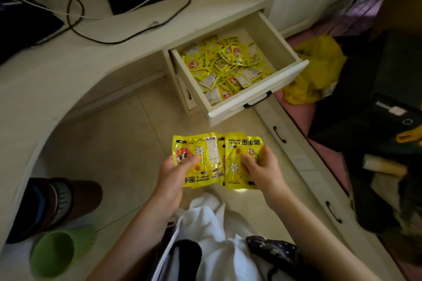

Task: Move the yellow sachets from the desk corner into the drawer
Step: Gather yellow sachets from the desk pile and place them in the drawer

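A fan of yellow sachets [212,159] is held just below the centre of the view, above the tiled floor [118,148]. Its left edge is gripped by the left hand [175,171], thumb laid across the printed front; its right edge is pinched by the right hand [262,166], fingers curled round it. At one o'clock from the fan, well apart from it, the open drawer [258,96] is seen, heaped with more yellow sachets [226,64]. The cream worktop [68,70] curves round at ten o'clock, carrying black cables [75,27].
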{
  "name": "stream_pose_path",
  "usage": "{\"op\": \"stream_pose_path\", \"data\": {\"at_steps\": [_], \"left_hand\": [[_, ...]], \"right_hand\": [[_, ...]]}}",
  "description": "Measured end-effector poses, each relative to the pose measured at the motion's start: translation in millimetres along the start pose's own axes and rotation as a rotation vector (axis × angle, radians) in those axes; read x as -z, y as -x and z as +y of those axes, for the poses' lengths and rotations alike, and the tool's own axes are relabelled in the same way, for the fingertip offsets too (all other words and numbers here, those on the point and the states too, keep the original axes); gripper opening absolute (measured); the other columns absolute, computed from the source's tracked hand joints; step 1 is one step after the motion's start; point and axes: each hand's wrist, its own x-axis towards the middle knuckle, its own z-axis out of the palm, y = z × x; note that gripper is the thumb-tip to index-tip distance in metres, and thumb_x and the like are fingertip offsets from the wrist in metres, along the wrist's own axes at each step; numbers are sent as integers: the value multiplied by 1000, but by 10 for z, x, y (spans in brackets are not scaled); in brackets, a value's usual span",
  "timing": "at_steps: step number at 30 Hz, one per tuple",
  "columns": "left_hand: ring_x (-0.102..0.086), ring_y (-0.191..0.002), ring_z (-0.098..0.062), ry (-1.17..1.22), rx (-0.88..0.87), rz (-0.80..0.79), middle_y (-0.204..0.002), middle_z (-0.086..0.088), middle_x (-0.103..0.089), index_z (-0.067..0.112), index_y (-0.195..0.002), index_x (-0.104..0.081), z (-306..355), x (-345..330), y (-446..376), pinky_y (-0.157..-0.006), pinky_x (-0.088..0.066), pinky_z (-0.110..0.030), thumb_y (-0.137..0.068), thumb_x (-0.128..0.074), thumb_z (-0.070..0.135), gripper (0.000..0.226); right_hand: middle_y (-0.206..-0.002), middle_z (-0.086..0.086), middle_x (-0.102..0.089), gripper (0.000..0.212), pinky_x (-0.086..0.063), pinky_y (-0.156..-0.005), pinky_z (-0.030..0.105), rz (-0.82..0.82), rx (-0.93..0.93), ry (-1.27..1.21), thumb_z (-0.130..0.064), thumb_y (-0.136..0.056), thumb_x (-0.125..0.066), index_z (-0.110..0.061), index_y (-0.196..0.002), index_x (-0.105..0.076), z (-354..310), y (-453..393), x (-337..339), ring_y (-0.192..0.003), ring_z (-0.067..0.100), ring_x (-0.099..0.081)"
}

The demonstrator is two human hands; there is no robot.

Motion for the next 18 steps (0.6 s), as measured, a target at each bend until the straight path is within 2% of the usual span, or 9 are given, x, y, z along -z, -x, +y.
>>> {"op": "stream_pose_path", "data": {"at_steps": [4,8,10,12,14,16,18], "left_hand": [[-68,-99,-28,24,-15,-15,-104,-11,-73,15,-105,-67,232,-320,-279,-85,-55,-43,-83,-71,12,23],[-67,-102,-22,35,-24,-11,-102,-3,-74,19,-104,-67,507,-565,-646,-89,-52,-40,-83,-71,14,22],[-66,-104,-20,25,-18,-1,-102,1,-75,21,-103,-68,655,-662,-839,-97,-48,-45,-81,-73,18,24],[-66,-104,-21,18,-14,6,-102,1,-75,23,-103,-68,801,-744,-1014,-101,-45,-52,-79,-75,21,25],[-67,-104,-22,16,-18,1,-102,1,-75,24,-103,-68,963,-834,-1165,-101,-44,-53,-77,-77,24,27],[-67,-103,-23,9,-24,-2,-103,0,-75,24,-104,-67,1089,-922,-1308,-100,-46,-54,-75,-77,27,31],[-68,-102,-23,18,-34,4,-103,-2,-74,22,-105,-67,1185,-1012,-1422,-97,-49,-51,-80,-75,22,26]], "right_hand": [[-95,9,-61,15,-56,-63,36,27,-26,-25,-13,-93,-58,-14,-105,-50,-233,-364,113,-71,15,-62],[-90,8,-59,19,-52,-45,20,24,-13,-14,-12,-93,-57,-8,-110,-49,-626,-827,117,-67,13,-61],[-88,8,-59,19,-53,-46,19,3,6,4,-12,-93,-57,-8,-109,-49,-841,-1048,114,-67,13,-61],[-88,8,-60,17,-57,-53,24,-11,18,21,-13,-93,-57,-9,-109,-49,-1031,-1243,123,-70,15,-62],[-92,11,-61,17,-59,-63,34,-15,21,43,-16,-93,-58,-11,-107,-49,-1178,-1429,150,-75,18,-63],[-93,12,-60,18,-57,-63,34,-7,17,53,-16,-92,-59,-12,-106,-49,-1304,-1593,181,-75,19,-62],[-92,12,-59,20,-55,-61,32,2,20,56,-15,-92,-59,-10,-108,-49,-1404,-1748,207,-74,19,-61]]}}
